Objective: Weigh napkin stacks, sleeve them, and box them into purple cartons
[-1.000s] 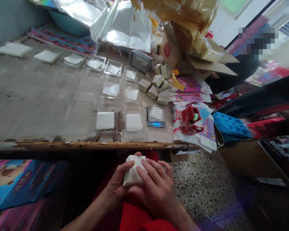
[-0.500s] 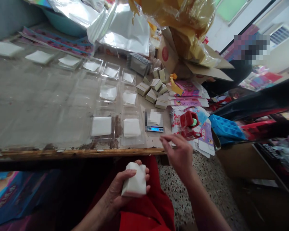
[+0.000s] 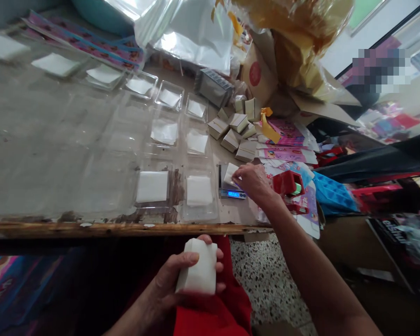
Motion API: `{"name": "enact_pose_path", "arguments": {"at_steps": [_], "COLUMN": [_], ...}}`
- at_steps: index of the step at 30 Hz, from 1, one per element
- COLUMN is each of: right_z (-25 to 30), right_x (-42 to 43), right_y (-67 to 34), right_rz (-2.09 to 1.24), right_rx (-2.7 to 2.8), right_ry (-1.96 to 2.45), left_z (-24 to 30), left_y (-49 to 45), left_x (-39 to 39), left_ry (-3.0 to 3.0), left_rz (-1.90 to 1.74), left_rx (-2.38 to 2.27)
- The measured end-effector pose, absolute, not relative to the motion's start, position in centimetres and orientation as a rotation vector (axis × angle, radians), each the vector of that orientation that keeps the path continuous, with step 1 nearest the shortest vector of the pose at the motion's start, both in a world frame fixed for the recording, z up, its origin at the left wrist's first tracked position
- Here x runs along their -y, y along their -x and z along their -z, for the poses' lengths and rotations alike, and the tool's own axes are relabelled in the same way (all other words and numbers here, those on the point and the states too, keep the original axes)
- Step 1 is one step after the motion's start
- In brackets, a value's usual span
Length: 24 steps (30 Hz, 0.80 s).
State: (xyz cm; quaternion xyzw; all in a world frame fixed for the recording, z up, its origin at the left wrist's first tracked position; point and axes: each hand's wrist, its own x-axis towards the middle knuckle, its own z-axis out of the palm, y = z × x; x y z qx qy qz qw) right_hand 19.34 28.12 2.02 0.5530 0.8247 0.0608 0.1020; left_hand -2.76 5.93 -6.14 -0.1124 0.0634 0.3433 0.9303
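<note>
My left hand [image 3: 175, 270] is wrapped round a thick stack of white paper sheets [image 3: 200, 268], held over my lap with the thumb on top. My right hand [image 3: 254, 182] reaches over a small digital scale [image 3: 236, 194] with a lit blue display. Its fingertips pinch the edge of a small pile of white sheets [image 3: 230, 172] on the scale's plate. Left of the scale, white sheets [image 3: 199, 190] lie in a clear plastic tray [image 3: 200, 213]. Another white pile [image 3: 152, 185] lies in the tray beside it.
Clear trays with white sheets cover the table [image 3: 231, 214]. Banded paper blocks [image 3: 230, 140] are heaped behind the scale. A red tape dispenser [image 3: 287, 183] stands on printed packaging [image 3: 313, 210] at the right. Silver film [image 3: 196, 42] and an open cardboard box [image 3: 259, 70] are at the back.
My right hand has moved forward from the table's front edge to the scale and grips the sheets there. My left hand still holds its stack. The view has shifted slightly.
</note>
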Motion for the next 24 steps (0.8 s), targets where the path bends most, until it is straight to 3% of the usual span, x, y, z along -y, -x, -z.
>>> {"name": "enact_pose_path", "arguments": {"at_steps": [11,17,21,24], "right_z": [-0.5,-2.5,-4.6,-5.0], "right_x": [-27.4,-21.3,-14.4,-10.1], "right_y": [-20.8,-21.4,-19.0,-16.6], "right_rz": [-0.096,0.703,1.075,0.951], "right_rx": [-2.712,-2.812,-2.858,-3.023], "right_ry": [-1.822,-2.453,-2.152,-1.839], "left_z": [6.5,4.9,3.9,4.0], "left_y": [3.2,3.0,2.3,1.7], "left_x": [-6.0,-6.2,-6.4,-6.2], "left_ry": [0.236,0.202,0.225,0.231], "left_rz": [-0.717,-0.794,-0.874,-0.924], "left_rx": [-0.149,-0.247,-0.403,-0.436]}}
